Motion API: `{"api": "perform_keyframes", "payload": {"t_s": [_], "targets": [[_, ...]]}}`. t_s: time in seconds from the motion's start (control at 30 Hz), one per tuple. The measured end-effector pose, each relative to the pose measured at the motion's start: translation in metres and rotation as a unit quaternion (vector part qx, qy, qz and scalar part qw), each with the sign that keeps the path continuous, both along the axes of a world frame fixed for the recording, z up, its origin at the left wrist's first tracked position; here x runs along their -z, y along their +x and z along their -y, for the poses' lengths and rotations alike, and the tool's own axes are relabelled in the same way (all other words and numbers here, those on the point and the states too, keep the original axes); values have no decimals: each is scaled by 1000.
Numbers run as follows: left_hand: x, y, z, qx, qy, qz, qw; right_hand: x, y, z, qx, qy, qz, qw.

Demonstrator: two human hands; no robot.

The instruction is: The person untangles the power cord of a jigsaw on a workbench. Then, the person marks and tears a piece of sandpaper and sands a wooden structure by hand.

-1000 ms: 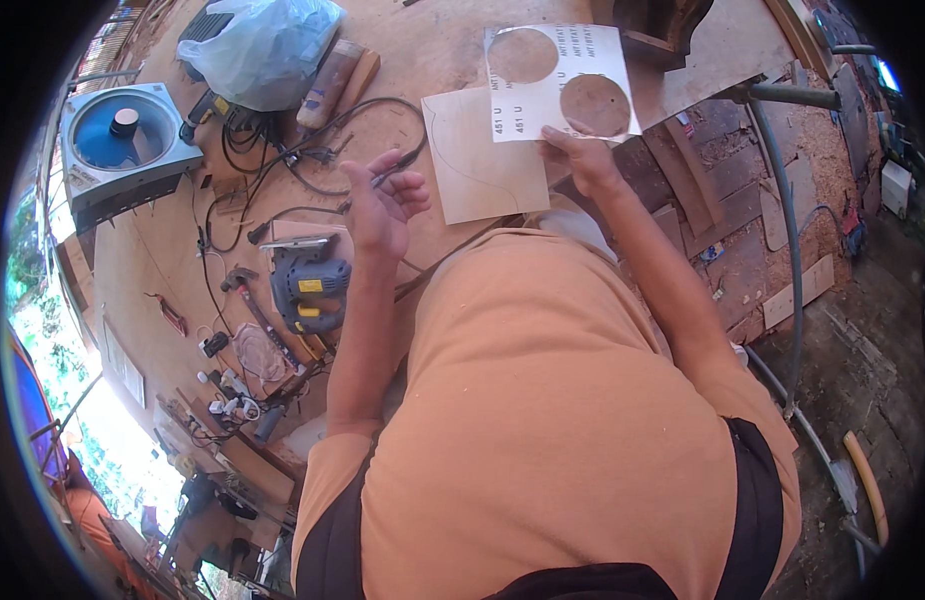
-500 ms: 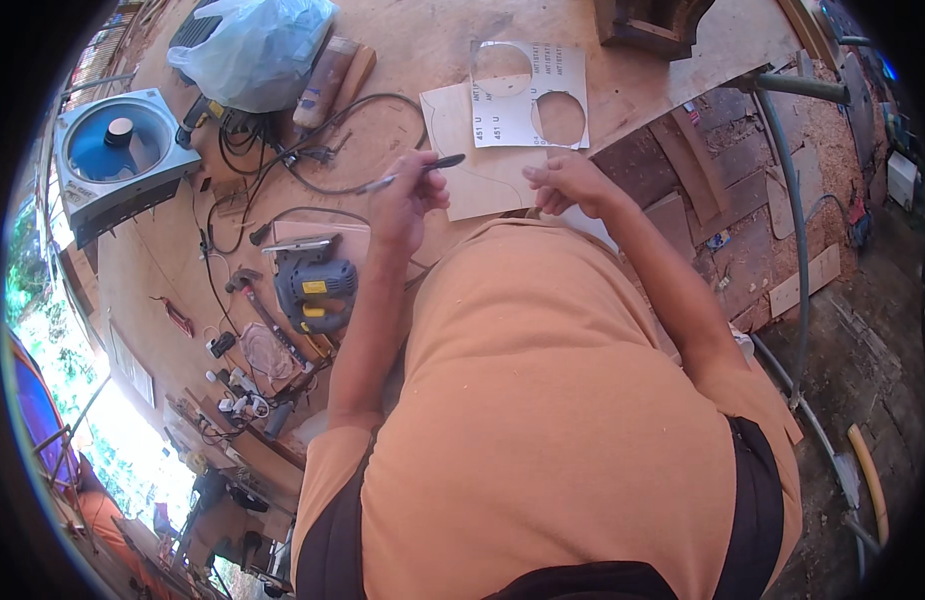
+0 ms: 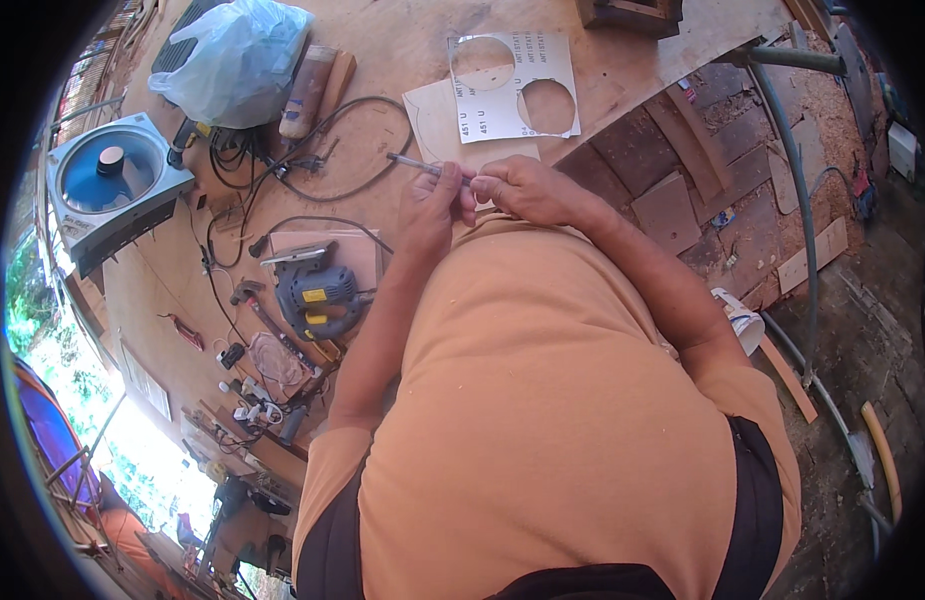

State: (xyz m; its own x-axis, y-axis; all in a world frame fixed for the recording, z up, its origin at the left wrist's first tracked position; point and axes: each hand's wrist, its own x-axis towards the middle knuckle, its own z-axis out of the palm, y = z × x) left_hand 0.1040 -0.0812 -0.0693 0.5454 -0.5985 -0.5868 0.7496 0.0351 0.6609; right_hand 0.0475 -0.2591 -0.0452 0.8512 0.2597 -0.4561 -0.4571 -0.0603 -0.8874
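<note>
Left hand [image 3: 434, 203]: fingers clamped on a slim pen [image 3: 414, 162], thumb along the barrel; wrist bent up, forearm rising almost straight beside the belly. Right hand [image 3: 530, 190]: fingers curled in and closed over the pen's right end, which they hide; forearm slants in from the lower right, elbow bent. Both hands almost meet, close before the shirt. Pen runs between them, grey barrel jutting left past the left fingers to a dark tip.

Just beyond the fingers: flat pale board [image 3: 429, 130], smooth, partly covered by a white sheet [image 3: 504, 108] with two round cut-outs and dark print. Both lie on the wooden bench [image 3: 382, 60], surface scuffed and dusty.

Left of the left fingers: looped black cable [image 3: 357, 190], rubbery. Nearer the body on that side: blue-grey jigsaw [image 3: 317, 297] with yellow labels. Farther up-left: crinkled, translucent bluish plastic bag [image 3: 237, 60].
</note>
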Motion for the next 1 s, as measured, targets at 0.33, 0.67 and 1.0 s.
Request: {"api": "perform_keyframes", "payload": {"t_s": [0.33,0.67,1.0], "targets": [[-2,71,-65,-345,57,-6,937,9,-28,13,-63,-158,97,981],[-12,45,-35,254,276,532,759,15,-34,17,90,-169,132,973],[-17,17,-5,353,227,562,713,5,-42,11,120,-163,134,970]]}}
